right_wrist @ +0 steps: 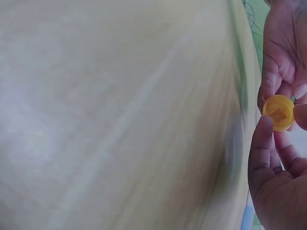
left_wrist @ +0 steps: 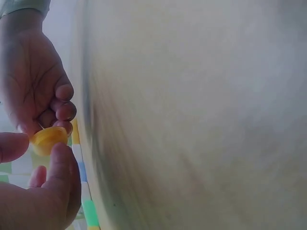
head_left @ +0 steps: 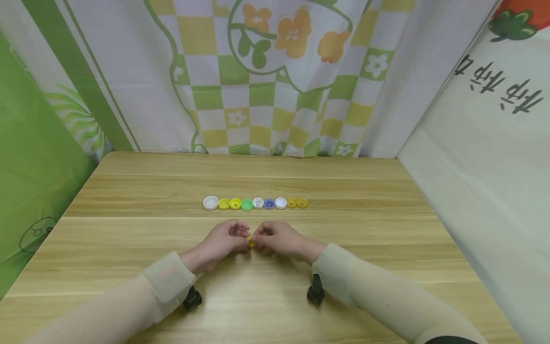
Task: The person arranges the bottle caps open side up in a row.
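Between my two hands, above the wooden table, is a small orange-yellow bottle cap (head_left: 251, 241). My left hand (head_left: 222, 242) pinches it from the left with thumb and fingertips. From the right, my right hand (head_left: 279, 237) holds the same cap at its edge. The left wrist view shows the cap (left_wrist: 49, 139) tilted between the fingertips of both hands. In the right wrist view a square mark is visible on the round face of the cap (right_wrist: 278, 113).
Beyond the hands, a straight row of several caps lies on the table (head_left: 365, 229): a larger white cap (head_left: 210, 202) at the left end, then yellow, green (head_left: 247, 204), white, purple (head_left: 269, 204), white and orange-yellow (head_left: 302, 203). A patterned curtain (head_left: 275, 110) hangs behind.
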### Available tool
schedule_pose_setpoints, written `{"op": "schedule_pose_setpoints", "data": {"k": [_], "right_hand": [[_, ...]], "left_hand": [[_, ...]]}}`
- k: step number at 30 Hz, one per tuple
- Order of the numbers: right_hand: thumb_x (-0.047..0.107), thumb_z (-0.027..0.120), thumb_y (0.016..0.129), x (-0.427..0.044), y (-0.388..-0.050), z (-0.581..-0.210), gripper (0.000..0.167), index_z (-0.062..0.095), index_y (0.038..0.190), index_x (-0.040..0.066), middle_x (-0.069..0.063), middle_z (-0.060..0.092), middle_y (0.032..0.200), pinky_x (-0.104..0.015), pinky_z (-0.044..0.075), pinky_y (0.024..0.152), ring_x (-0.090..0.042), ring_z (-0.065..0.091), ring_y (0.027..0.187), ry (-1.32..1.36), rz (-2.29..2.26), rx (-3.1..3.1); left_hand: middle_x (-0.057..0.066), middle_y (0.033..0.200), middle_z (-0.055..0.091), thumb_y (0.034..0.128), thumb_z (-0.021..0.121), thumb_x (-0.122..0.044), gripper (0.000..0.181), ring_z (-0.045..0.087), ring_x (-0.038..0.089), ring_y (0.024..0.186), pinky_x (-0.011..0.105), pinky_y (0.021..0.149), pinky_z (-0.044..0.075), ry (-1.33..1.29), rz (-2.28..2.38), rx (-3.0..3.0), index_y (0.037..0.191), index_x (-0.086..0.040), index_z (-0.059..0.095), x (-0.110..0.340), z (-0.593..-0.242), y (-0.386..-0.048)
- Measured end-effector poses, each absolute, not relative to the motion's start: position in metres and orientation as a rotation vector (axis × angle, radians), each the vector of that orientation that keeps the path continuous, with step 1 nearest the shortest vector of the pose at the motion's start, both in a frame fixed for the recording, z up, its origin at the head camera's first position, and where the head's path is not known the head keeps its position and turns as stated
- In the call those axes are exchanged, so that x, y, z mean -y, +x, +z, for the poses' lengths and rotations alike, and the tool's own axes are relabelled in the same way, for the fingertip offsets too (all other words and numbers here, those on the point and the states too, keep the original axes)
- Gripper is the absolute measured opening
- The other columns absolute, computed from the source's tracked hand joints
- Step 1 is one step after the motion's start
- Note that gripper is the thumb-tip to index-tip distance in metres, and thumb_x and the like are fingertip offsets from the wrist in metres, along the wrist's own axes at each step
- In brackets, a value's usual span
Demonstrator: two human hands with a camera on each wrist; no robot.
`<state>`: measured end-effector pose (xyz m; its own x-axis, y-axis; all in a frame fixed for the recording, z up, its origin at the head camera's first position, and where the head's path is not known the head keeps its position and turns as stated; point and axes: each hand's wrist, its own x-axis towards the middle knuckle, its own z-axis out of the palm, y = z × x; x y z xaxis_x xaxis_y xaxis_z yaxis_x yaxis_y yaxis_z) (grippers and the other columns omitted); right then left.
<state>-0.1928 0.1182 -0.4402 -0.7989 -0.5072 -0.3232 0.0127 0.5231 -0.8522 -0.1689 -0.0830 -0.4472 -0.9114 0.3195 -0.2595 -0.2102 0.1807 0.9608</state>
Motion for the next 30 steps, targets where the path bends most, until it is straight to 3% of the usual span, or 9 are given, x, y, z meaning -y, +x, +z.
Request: {"op": "schedule_pose_setpoints", "data": {"k": [7,15,24,30], "right_hand": [[0.013,0.056,0.107,-0.121,-0.201,-0.440,0.020,0.066,0.110,-0.003,-0.012,0.068,0.094,-0.031,0.061,0.078,-0.018,0.066,0.083,-0.256,-1.409,-2.136],[0.006,0.054,0.105,-0.127,-0.209,-0.439,0.018,0.060,0.116,-0.008,-0.016,0.067,0.105,-0.032,0.060,0.083,-0.021,0.067,0.089,-0.169,-1.596,-2.041],[0.000,0.055,0.103,-0.134,-0.216,-0.436,0.017,0.056,0.118,-0.008,-0.015,0.066,0.103,-0.032,0.061,0.084,-0.021,0.068,0.090,-0.098,-1.747,-2.030],[-0.002,0.054,0.104,-0.141,-0.222,-0.437,0.019,0.058,0.122,-0.009,-0.017,0.065,0.110,-0.032,0.060,0.086,-0.021,0.068,0.093,-0.029,-1.774,-2.057]], "left_hand": [[0.018,0.111,0.063,0.0881,0.057,0.012,0.039,0.063,0.024,0.095,0.036,0.087,0.059,0.116,1.783,-2.094,0.127,0.012,0.057,0.075,-0.449,-0.180],[0.017,0.106,0.064,0.0924,0.056,0.013,0.028,0.062,0.020,0.093,0.035,0.087,0.059,0.086,1.900,-2.072,0.121,0.013,0.059,0.065,-0.449,-0.194],[0.022,0.119,0.061,0.0994,0.057,0.007,0.020,0.064,0.026,0.103,0.041,0.096,0.057,0.048,1.982,-2.085,0.117,0.013,0.062,0.052,-0.444,-0.207],[0.024,0.130,0.060,0.1075,0.049,-0.010,0.032,0.062,0.032,0.115,0.041,0.100,0.055,-0.033,1.970,-2.050,0.126,0.013,0.062,0.041,-0.441,-0.214]]}}
